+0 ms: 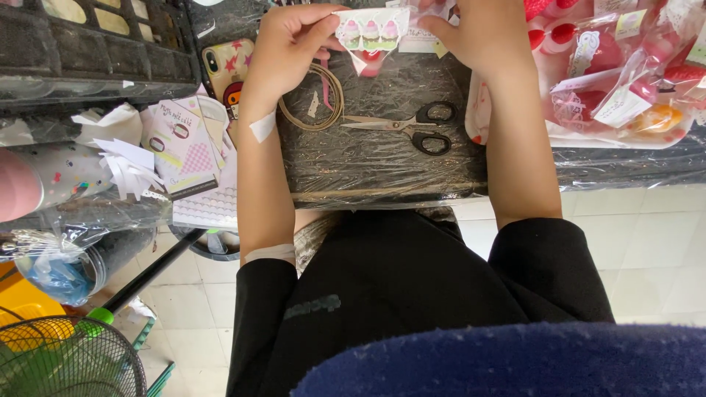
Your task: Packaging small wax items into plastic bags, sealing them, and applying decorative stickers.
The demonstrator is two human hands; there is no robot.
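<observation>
Both hands meet at the far edge of the black table (382, 173), seen from my head camera looking straight down. My left hand (283, 44) pinches the left end of a small card (370, 31) printed with pink cupcake shapes, thumb and fingers closed on it. My right hand (482, 33) grips the other side, where clear wrapping (423, 15) gathers around the card; how its fingertips sit there I cannot tell. Card and wrapping hang just above the tabletop between the two hands.

Black-handled scissors (408, 127) lie shut on the table below the card, blades pointing left. Just beside them, near my left wrist, rests a coil of tan cord (323, 99). A phone in a star-patterned case (226, 66) lies further left, next to a stack of printed paper packets (184, 143). Wrapped pink and red goods (625, 66) pile up on the right. A fan cage (66, 360) stands on the tiled floor at lower left.
</observation>
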